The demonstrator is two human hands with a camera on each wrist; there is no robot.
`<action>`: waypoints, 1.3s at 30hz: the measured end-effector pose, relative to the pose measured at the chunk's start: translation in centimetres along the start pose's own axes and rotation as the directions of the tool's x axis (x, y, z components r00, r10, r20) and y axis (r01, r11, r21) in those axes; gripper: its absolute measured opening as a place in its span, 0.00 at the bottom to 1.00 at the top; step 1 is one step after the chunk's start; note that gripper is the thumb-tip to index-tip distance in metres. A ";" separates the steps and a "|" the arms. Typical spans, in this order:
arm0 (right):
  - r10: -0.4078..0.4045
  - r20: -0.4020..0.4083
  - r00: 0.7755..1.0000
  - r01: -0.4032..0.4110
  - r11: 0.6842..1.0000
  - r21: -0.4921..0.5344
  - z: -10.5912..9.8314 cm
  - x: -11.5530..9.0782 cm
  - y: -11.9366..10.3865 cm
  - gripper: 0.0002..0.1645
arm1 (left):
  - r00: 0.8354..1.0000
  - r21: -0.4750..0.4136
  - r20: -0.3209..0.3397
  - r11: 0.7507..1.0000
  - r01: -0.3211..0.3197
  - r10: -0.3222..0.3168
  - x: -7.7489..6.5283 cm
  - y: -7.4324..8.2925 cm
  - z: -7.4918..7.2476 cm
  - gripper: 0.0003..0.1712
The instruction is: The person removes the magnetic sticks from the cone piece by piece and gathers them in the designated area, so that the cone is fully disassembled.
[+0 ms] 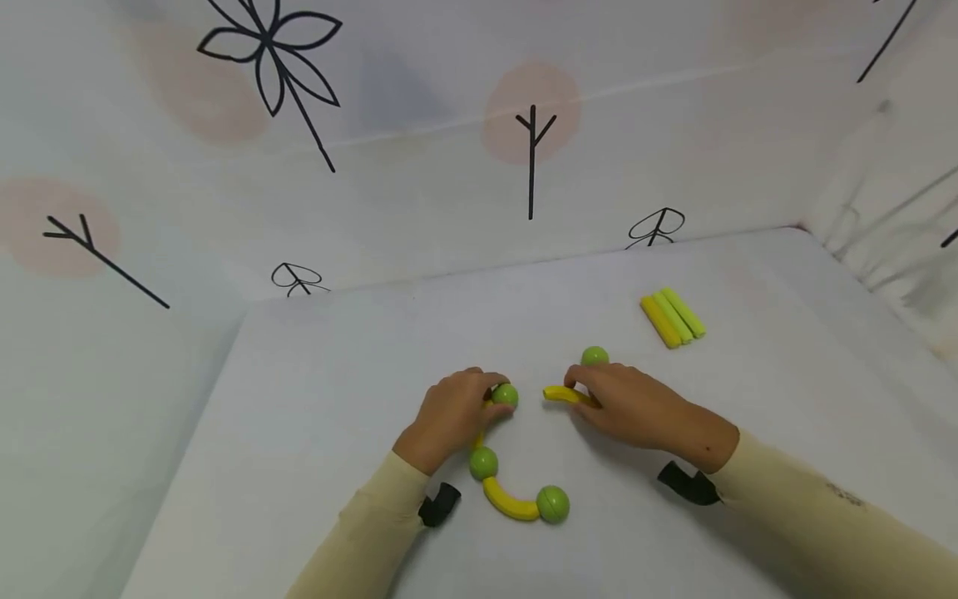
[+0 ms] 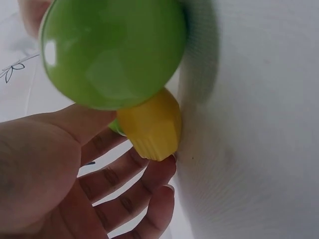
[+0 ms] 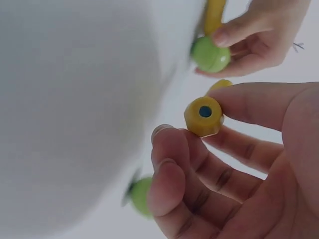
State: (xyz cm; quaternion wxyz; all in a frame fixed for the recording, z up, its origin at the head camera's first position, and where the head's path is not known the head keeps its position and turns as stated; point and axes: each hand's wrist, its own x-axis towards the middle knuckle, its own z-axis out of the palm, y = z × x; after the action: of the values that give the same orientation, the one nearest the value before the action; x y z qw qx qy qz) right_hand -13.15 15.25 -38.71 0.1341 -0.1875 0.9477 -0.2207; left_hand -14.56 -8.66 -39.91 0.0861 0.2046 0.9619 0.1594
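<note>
In the head view my left hand (image 1: 452, 416) pinches a green ball (image 1: 506, 395) between thumb and fingers at the upper end of a curved chain. Below it, a yellow curved rod (image 2: 154, 129), partly hidden by that hand, leads to a second green ball (image 1: 483, 463). Another yellow curved rod (image 1: 511, 502) joins that ball to a third green ball (image 1: 553, 504). My right hand (image 1: 636, 408) pinches a loose yellow curved rod (image 1: 560, 393), its end showing a dark round spot (image 3: 205, 111) in the right wrist view. Just beyond this hand sits a separate green ball (image 1: 595, 355).
Three straight sticks (image 1: 674, 318), one yellow and two lime, lie side by side at the back right of the white table (image 1: 337, 358). Patterned fabric (image 1: 419, 191) rises behind it. A black wrist device (image 1: 440, 505) shows under the left sleeve, another (image 1: 688, 484) under the right.
</note>
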 end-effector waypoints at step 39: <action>-0.123 -0.076 0.990 0.102 0.966 -0.236 -0.7 -2.8 5.7 0.17 | 1.000 -0.001 0.000 1.000 0.023 -0.023 0.1 -0.1 0.3 0.22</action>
State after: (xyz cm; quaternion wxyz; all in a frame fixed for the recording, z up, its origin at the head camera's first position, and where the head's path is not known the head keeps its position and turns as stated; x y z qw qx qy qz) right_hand -12.59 21.40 -40.31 0.0560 -0.2451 0.9599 -0.1243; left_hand -14.60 -8.62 -40.28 0.0882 0.1935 0.9642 0.1587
